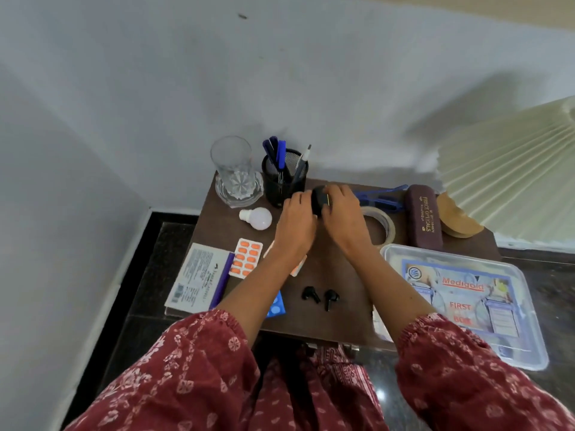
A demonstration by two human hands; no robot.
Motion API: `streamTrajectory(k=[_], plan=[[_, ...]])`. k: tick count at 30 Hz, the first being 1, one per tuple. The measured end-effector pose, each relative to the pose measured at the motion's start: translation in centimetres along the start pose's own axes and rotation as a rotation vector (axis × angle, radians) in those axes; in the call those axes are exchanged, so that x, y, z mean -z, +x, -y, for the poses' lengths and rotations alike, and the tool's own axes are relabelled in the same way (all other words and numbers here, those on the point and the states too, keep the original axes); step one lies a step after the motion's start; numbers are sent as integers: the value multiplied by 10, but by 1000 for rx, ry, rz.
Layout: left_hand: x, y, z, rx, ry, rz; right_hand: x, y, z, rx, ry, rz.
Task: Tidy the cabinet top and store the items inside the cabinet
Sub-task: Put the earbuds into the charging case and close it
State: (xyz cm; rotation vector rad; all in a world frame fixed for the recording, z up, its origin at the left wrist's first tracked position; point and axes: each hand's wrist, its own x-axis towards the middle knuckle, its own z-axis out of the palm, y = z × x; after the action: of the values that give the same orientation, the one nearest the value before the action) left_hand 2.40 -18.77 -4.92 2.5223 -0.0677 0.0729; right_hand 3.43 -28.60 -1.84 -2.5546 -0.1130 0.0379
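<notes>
While two earbuds (320,297) lie loose on the desk (336,275), both hands meet near the pen holder (284,178). Left hand (295,219) and right hand (340,213) together clasp a small black case (320,199).

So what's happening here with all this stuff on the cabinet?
A person is holding a small black case between the left hand and right hand, above the cluttered cabinet top. Two black earbuds lie loose nearer the person. The glass, pen holder, bulb, tape roll, pill strip and first aid box are still out.
</notes>
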Motion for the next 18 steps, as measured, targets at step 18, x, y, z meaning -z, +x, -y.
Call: streamTrajectory(k=[18], plan=[[-9,18,-2,157,-173,184,-25,15,-6,-68,-174,40]])
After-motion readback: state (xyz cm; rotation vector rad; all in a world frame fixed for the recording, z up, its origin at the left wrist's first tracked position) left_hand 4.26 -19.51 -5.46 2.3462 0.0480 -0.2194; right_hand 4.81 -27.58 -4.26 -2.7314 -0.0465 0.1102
